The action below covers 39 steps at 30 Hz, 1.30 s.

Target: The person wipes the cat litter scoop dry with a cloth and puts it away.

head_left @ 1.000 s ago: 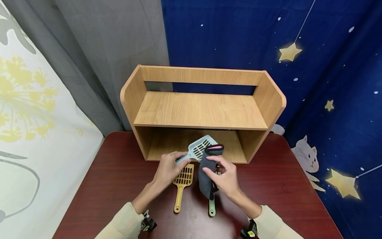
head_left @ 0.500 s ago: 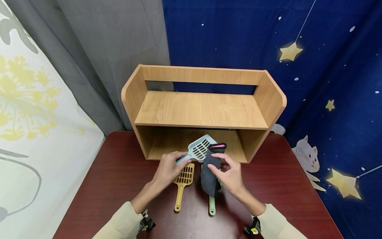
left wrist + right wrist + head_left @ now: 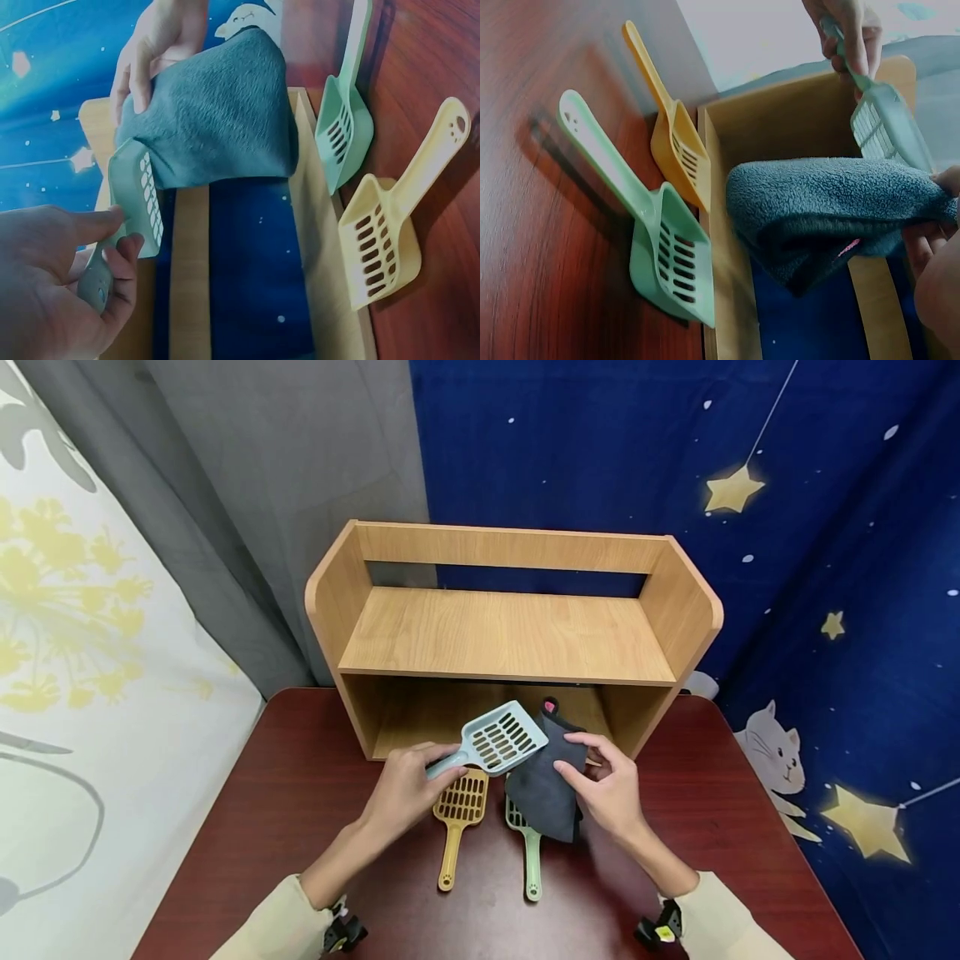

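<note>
My left hand (image 3: 405,783) grips the handle of a light blue slotted litter scoop (image 3: 504,739), raised above the table with its head pointing to the right. In my right hand (image 3: 609,783) is a folded dark grey cloth (image 3: 546,789), pinched between thumb and fingers. The cloth hangs right beside the blue scoop's head and overlaps it in the head view. A bit of pink shows at the cloth's dark edge. Below lie a yellow litter scoop (image 3: 459,814) and a green litter scoop (image 3: 532,852), whose head is partly hidden by the cloth.
Behind the hands stands a two-level wooden shelf (image 3: 502,635) on the dark red table (image 3: 300,827). A grey curtain (image 3: 300,460) and a blue starry curtain (image 3: 570,443) hang at the back. White patterned fabric (image 3: 97,693) is on the left.
My right hand has moved right with the cloth, which now spreads wider and shows more of the green scoop. The blue scoop's head has turned toward the right and is less covered.
</note>
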Each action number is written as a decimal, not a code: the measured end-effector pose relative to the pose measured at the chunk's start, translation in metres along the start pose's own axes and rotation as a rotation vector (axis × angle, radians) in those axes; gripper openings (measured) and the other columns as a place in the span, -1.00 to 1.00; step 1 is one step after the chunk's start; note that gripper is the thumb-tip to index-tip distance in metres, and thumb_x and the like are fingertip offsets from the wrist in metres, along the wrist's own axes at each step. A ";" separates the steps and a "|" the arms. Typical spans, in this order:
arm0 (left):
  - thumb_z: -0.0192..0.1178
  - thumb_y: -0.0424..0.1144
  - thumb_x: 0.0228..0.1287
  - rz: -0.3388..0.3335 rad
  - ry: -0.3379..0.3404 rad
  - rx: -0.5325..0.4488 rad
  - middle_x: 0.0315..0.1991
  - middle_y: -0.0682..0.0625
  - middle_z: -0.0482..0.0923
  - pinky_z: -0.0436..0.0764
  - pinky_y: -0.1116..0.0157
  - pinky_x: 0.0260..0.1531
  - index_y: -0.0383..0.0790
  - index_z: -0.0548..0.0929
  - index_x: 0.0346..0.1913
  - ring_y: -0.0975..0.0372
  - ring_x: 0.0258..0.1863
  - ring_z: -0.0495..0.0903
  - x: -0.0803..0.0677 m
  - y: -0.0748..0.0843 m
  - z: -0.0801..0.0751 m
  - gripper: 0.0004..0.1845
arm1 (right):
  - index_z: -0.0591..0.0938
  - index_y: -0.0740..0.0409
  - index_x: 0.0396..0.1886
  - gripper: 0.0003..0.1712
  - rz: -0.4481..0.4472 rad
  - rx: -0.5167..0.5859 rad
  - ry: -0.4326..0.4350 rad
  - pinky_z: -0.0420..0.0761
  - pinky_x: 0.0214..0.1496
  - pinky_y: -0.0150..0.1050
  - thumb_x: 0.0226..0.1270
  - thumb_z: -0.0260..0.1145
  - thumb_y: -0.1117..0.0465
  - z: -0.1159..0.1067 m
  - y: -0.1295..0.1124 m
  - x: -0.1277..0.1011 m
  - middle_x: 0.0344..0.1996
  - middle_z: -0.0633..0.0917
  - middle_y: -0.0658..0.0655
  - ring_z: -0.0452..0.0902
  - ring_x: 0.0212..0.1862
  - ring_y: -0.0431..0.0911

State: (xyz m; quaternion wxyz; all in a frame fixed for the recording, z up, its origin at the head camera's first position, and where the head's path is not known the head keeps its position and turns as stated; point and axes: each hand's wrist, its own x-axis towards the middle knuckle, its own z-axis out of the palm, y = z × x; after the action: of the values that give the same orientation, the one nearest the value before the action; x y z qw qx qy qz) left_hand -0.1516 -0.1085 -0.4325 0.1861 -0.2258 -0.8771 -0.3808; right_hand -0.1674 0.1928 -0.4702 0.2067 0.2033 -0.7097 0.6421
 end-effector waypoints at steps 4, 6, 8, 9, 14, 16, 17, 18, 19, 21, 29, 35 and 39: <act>0.58 -0.37 0.17 0.011 -0.011 0.002 -0.15 -0.16 0.82 0.73 0.20 -0.27 -0.43 0.81 0.01 0.16 -0.24 0.78 0.003 0.003 -0.011 -0.65 | 0.71 0.40 0.06 -0.49 0.005 -0.026 -0.020 0.64 -0.33 -0.47 0.06 0.55 0.66 -0.009 0.001 0.001 -0.27 0.75 0.15 0.60 -0.41 -0.32; 0.58 -0.37 0.16 0.018 -0.015 0.008 -0.16 -0.14 0.83 0.72 0.21 -0.27 -0.42 0.82 0.01 0.17 -0.24 0.78 0.005 0.004 -0.016 -0.64 | 0.71 0.41 0.06 -0.49 -0.002 -0.037 -0.033 0.54 -0.41 -0.50 0.06 0.54 0.66 -0.013 0.003 0.001 -0.41 0.66 0.17 0.44 -0.49 -0.30; 0.59 -0.36 0.16 0.023 -0.026 0.007 -0.16 -0.12 0.83 0.72 0.23 -0.28 -0.41 0.82 0.01 0.19 -0.25 0.78 0.007 0.006 -0.021 -0.64 | 0.71 0.41 0.06 -0.49 -0.010 -0.040 -0.045 0.47 -0.46 -0.48 0.06 0.53 0.67 -0.017 0.004 0.002 -0.50 0.57 0.18 0.34 -0.52 -0.28; 0.59 -0.37 0.16 0.026 -0.032 0.004 -0.17 -0.11 0.83 0.71 0.25 -0.29 -0.41 0.82 0.02 0.19 -0.25 0.77 0.008 0.007 -0.024 -0.64 | 0.70 0.43 0.07 -0.49 -0.015 -0.038 -0.051 0.47 -0.46 -0.48 0.07 0.52 0.68 -0.020 0.005 0.002 -0.52 0.55 0.18 0.33 -0.52 -0.27; 0.57 -0.36 0.19 0.036 -0.049 -0.018 -0.16 -0.09 0.83 0.68 0.31 -0.32 -0.40 0.82 0.02 0.24 -0.28 0.74 0.017 0.012 -0.039 -0.66 | 0.68 0.46 0.10 -0.47 -0.017 -0.024 -0.085 0.63 -0.35 -0.47 0.08 0.49 0.70 -0.032 0.004 0.005 -0.37 0.73 0.15 0.61 -0.38 -0.31; 0.56 -0.36 0.21 0.038 -0.050 -0.019 -0.16 -0.09 0.82 0.67 0.32 -0.32 -0.39 0.82 0.03 0.25 -0.28 0.73 0.022 0.014 -0.046 -0.66 | 0.68 0.45 0.10 -0.47 -0.019 -0.035 -0.094 0.60 -0.36 -0.49 0.09 0.49 0.70 -0.039 0.003 0.008 -0.37 0.72 0.13 0.59 -0.38 -0.33; 0.56 -0.36 0.22 0.040 -0.050 -0.018 -0.16 -0.09 0.82 0.67 0.32 -0.32 -0.39 0.82 0.03 0.26 -0.29 0.72 0.024 0.014 -0.049 -0.66 | 0.68 0.44 0.10 -0.47 -0.021 -0.044 -0.097 0.56 -0.40 -0.50 0.09 0.49 0.70 -0.042 0.002 0.009 -0.42 0.68 0.11 0.54 -0.42 -0.33; 0.55 -0.35 0.22 0.040 -0.050 -0.020 -0.15 -0.09 0.82 0.67 0.32 -0.33 -0.39 0.81 0.04 0.26 -0.29 0.72 0.026 0.015 -0.052 -0.66 | 0.68 0.45 0.10 -0.47 -0.025 -0.049 -0.100 0.51 -0.44 -0.49 0.08 0.49 0.70 -0.045 0.002 0.010 -0.47 0.63 0.12 0.48 -0.46 -0.32; 0.55 -0.36 0.22 0.042 -0.048 -0.019 -0.16 -0.09 0.82 0.66 0.32 -0.33 -0.39 0.81 0.04 0.26 -0.29 0.72 0.029 0.015 -0.055 -0.66 | 0.68 0.44 0.10 -0.47 -0.026 -0.056 -0.102 0.44 -0.49 -0.47 0.08 0.49 0.70 -0.047 0.001 0.012 -0.52 0.56 0.11 0.39 -0.50 -0.29; 0.56 -0.35 0.22 0.048 -0.040 -0.014 -0.15 -0.09 0.82 0.66 0.31 -0.32 -0.39 0.81 0.05 0.25 -0.28 0.72 0.033 0.015 -0.061 -0.65 | 0.68 0.44 0.09 -0.47 -0.029 -0.066 -0.105 0.32 -0.54 -0.39 0.07 0.49 0.70 -0.053 0.001 0.015 -0.59 0.41 0.14 0.23 -0.54 -0.21; 0.52 -0.35 0.27 0.027 -0.020 0.008 -0.06 -0.16 0.81 0.65 0.26 -0.26 -0.40 0.79 0.10 0.18 -0.22 0.73 0.049 0.012 -0.077 -0.64 | 0.65 0.50 0.11 -0.48 0.012 -0.042 -0.141 0.28 -0.43 -0.32 0.10 0.45 0.72 -0.075 0.010 0.022 -0.55 0.33 0.19 0.19 -0.46 -0.08; 0.47 -0.33 0.33 -0.020 -0.053 0.019 0.02 -0.21 0.80 0.71 0.12 -0.15 -0.39 0.78 0.14 0.09 -0.07 0.78 0.062 0.009 -0.085 -0.65 | 0.66 0.45 0.13 -0.49 0.046 -0.086 -0.182 0.31 -0.47 -0.27 0.14 0.47 0.68 -0.093 0.018 0.021 -0.49 0.54 0.06 0.23 -0.48 -0.11; 0.45 -0.32 0.37 -0.065 -0.087 0.012 0.06 -0.22 0.78 0.70 0.12 -0.12 -0.39 0.77 0.16 0.08 -0.01 0.76 0.071 0.004 -0.090 -0.64 | 0.67 0.44 0.13 -0.48 0.058 -0.112 -0.175 0.32 -0.49 -0.29 0.14 0.48 0.67 -0.103 0.023 0.022 -0.51 0.50 0.09 0.23 -0.50 -0.12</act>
State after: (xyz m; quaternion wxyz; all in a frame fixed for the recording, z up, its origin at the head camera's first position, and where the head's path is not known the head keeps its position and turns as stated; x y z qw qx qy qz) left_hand -0.1938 -0.1555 -0.3370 0.1368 -0.2125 -0.8934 -0.3713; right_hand -0.1947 0.2968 -0.4677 0.1363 0.2261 -0.7654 0.5870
